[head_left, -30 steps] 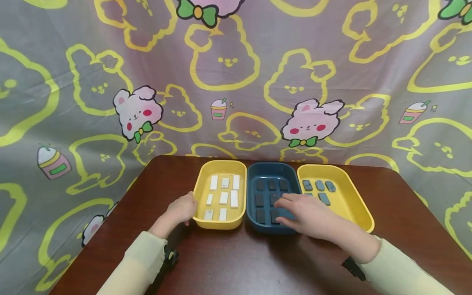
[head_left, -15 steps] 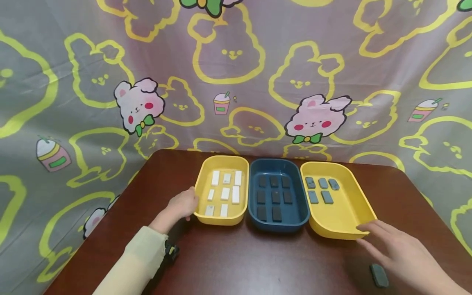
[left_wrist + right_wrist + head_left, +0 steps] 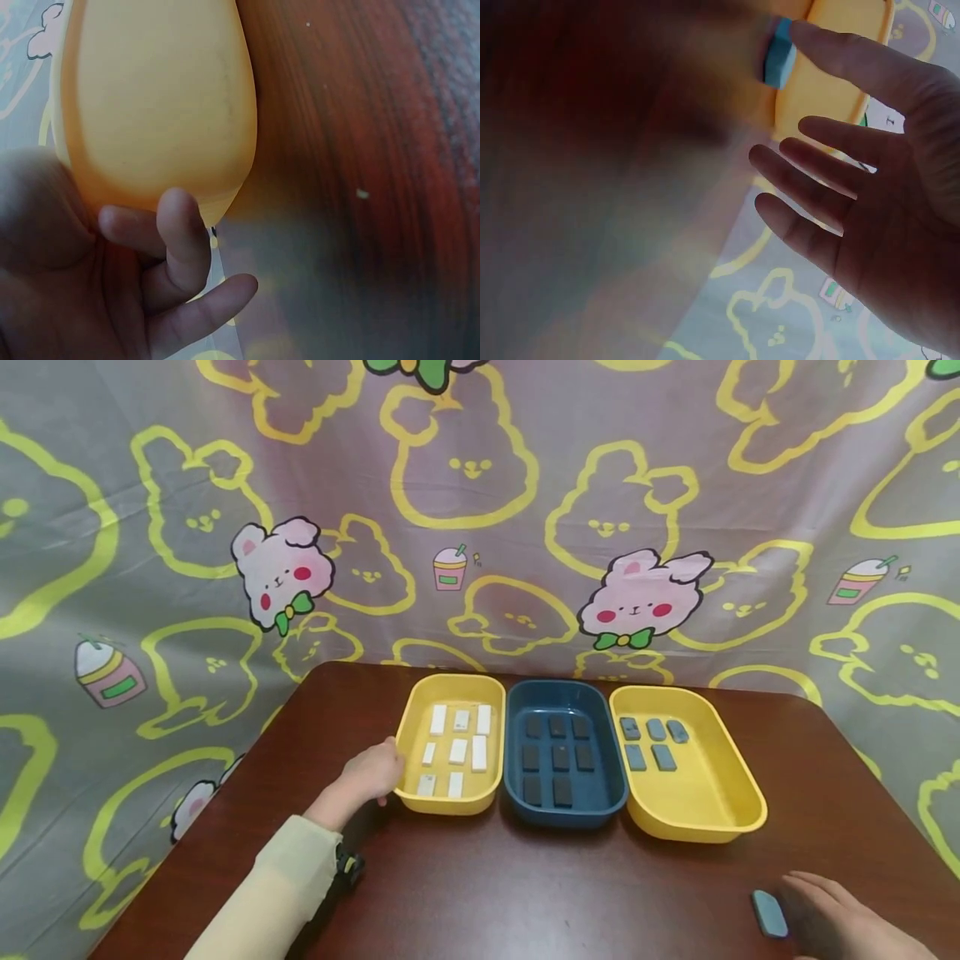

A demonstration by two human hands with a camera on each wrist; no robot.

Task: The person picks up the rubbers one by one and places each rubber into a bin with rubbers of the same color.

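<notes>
In the head view, my left hand (image 3: 371, 772) grips the left side of the left yellow tub (image 3: 406, 735). The left wrist view shows fingers (image 3: 184, 247) bent against the tub's outer wall. Several white blocks (image 3: 457, 752) lie inside it. My right hand (image 3: 847, 918), low at the right, is beside a loose blue-grey block (image 3: 769, 914) on the table. Its fingers are spread and extended in the right wrist view, with the thumb (image 3: 840, 56) at or near the same block (image 3: 780, 56); contact is hard to tell.
A dark blue tub (image 3: 567, 816) holding several black blocks (image 3: 561, 757) stands in the middle. To its right is another yellow tub (image 3: 693, 832) with several blue-grey blocks (image 3: 663, 757). A patterned curtain (image 3: 480, 552) hangs behind the brown table (image 3: 525, 893).
My right hand has moved from over the dark blue tub, past the right yellow tub's front corner, to beside the loose block. My left hand stays at its tub.
</notes>
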